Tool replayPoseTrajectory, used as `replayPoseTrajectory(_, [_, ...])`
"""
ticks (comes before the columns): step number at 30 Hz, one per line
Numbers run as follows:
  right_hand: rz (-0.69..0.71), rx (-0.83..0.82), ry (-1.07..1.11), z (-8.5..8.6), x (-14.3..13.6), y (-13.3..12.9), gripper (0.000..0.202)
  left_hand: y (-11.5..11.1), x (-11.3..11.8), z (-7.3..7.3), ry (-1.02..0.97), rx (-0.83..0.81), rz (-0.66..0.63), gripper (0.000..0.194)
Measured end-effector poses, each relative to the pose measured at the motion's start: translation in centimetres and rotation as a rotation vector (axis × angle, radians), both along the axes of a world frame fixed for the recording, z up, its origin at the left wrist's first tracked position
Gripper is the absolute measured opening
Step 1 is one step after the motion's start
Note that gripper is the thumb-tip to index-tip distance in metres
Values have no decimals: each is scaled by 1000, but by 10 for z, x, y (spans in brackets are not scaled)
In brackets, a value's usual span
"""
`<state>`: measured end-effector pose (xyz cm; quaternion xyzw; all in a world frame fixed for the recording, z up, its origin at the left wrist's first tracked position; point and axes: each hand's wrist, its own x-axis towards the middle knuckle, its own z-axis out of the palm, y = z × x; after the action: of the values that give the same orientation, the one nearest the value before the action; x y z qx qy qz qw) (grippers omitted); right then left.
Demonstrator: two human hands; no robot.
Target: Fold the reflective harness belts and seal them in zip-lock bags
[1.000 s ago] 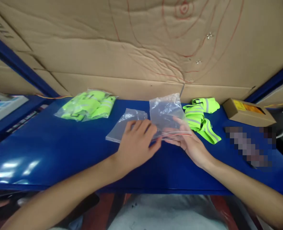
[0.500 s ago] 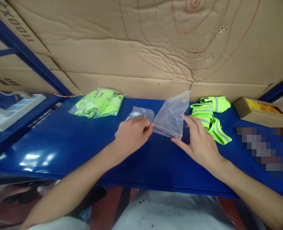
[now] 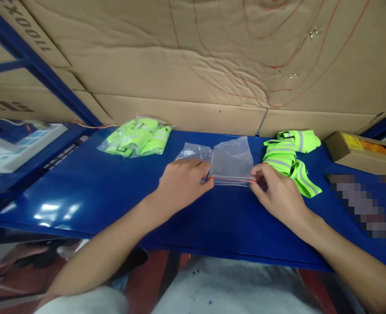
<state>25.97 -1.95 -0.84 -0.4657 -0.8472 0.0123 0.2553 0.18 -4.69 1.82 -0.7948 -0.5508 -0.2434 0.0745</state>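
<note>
A clear zip-lock bag (image 3: 232, 159) with a red line along its seal is stretched between my two hands, its mouth toward me. My left hand (image 3: 184, 181) pinches the left end of the seal strip. At the right end, the thumb and fingers of my right hand (image 3: 276, 192) are closed on the same strip. Behind my left hand lies more clear plastic bagging (image 3: 194, 151), partly hidden by the fingers. Neon-yellow reflective bands (image 3: 281, 155) with grey stripes lie loosely just beyond my right hand.
Clear bags packed with neon-yellow bands (image 3: 137, 136) lie at the back left of the blue table (image 3: 91, 187). A brown box (image 3: 359, 152) stands at the back right. A white power strip (image 3: 22, 150) is far left. Cardboard (image 3: 140, 74) walls off the back.
My right hand has closed on the right end of the bag's seal, where its fingers were apart before. The bag has turned from tilted to squarely facing me, its seal now straight.
</note>
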Motion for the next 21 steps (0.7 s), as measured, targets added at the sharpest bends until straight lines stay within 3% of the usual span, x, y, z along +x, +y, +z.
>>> replayPoseTrajectory(2, [37,-126,47,0,-1,2,14,2,-6,5,-3,-77,60,27])
replayPoseTrajectory(5, [300,-283,54,5,11,10,28,3,-17,11,26,-128,67,22])
replayPoseTrajectory(7, [424,-223,-14,9,30,20,43,7,-28,14,24,-116,99,16])
replayPoseTrajectory(8, [371,-111,-48,11,42,27,48,10,-33,14,0,-95,133,14])
replayPoseTrajectory(10, [76,108,-123,11,65,42,62,16,-44,16,-87,-31,196,13])
replayPoseTrajectory(12, [-165,92,-232,6,83,57,76,20,-52,17,-181,18,203,15])
replayPoseTrajectory(13, [-214,29,-263,2,88,64,76,22,-54,18,-222,35,193,16])
replayPoseTrajectory(15, [-219,-79,-258,-4,95,77,70,22,-55,20,-291,64,184,19])
replayPoseTrajectory(17, [-146,-82,-177,-5,97,84,60,21,-54,22,-346,74,175,21])
replayPoseTrajectory(21, [141,-99,-21,8,101,81,35,20,-52,23,-384,54,135,23])
